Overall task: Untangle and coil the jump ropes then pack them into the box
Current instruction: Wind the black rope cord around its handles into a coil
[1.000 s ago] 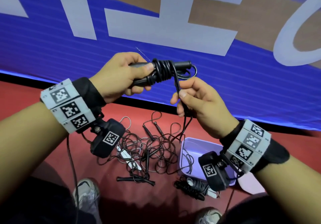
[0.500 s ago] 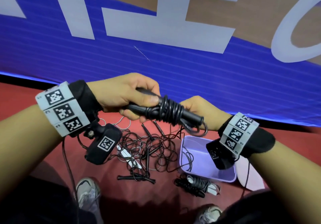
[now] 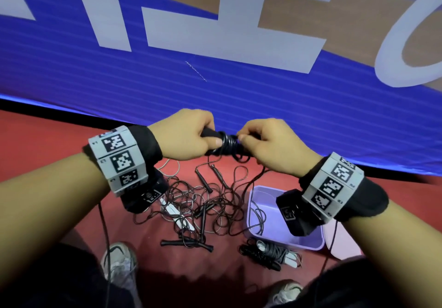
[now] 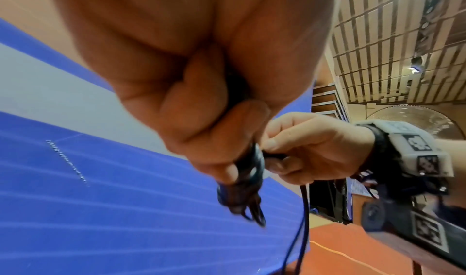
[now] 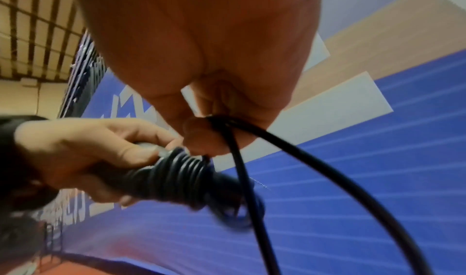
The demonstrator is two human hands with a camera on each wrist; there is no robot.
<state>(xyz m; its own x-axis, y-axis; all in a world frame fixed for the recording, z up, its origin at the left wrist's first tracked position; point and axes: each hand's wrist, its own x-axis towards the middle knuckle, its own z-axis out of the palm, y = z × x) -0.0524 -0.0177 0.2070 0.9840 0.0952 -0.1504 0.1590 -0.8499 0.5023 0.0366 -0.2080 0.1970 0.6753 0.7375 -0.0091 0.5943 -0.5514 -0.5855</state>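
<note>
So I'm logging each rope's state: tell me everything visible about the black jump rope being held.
The black jump rope is a thin, smooth cord wound in tight turns around its dark handles. The left hand grips the handle end; the right hand pinches the loose cord beside the coil. A free length hangs down from it.
</note>
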